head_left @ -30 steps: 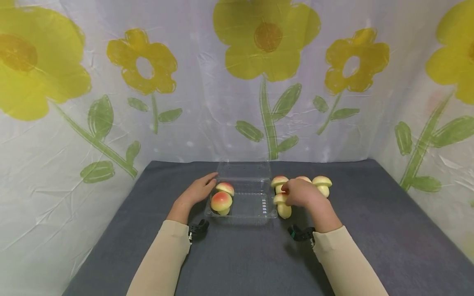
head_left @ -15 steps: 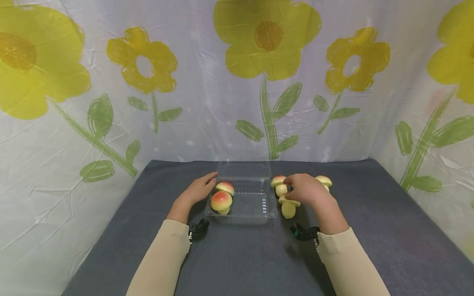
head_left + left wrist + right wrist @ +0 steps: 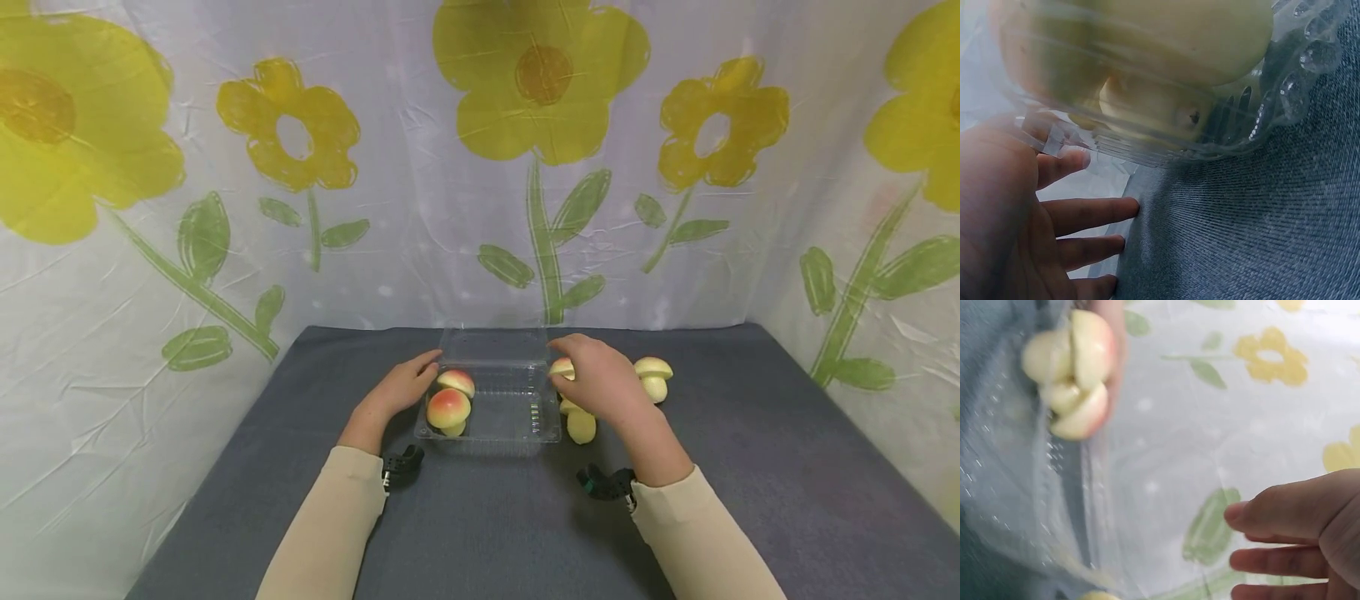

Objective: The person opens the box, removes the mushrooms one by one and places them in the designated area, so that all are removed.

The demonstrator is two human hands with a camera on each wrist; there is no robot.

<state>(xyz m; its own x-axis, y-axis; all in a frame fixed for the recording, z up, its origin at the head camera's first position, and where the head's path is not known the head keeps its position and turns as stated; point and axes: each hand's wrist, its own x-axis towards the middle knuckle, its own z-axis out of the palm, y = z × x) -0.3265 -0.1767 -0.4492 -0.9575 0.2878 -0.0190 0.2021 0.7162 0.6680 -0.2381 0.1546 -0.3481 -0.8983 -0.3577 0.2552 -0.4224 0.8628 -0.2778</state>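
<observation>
A clear plastic clamshell box (image 3: 502,417) lies with its lid (image 3: 491,343) folded back. Two mushroom-shaped pieces with red-and-cream caps (image 3: 448,408) sit in its left end. My left hand (image 3: 397,390) rests at the box's left side, fingers straight, some fingertips against the cloth in the left wrist view. Over the mushrooms right of the box hovers my right hand (image 3: 603,379), thumb and fingers apart, nothing between them in the right wrist view. Below it a front mushroom (image 3: 581,423) and a back mushroom (image 3: 562,368) are partly covered. Another mushroom (image 3: 654,379) stands farther right.
Dark grey cloth (image 3: 480,525) covers the table. A white curtain with printed yellow flowers (image 3: 543,75) surrounds it at the back and sides. Black wrist straps (image 3: 609,483) show at the sleeve ends.
My right hand has shifted right, then back left and a little up, off the front mushroom. That mushroom has turned and shifted slightly. My left hand has stayed put.
</observation>
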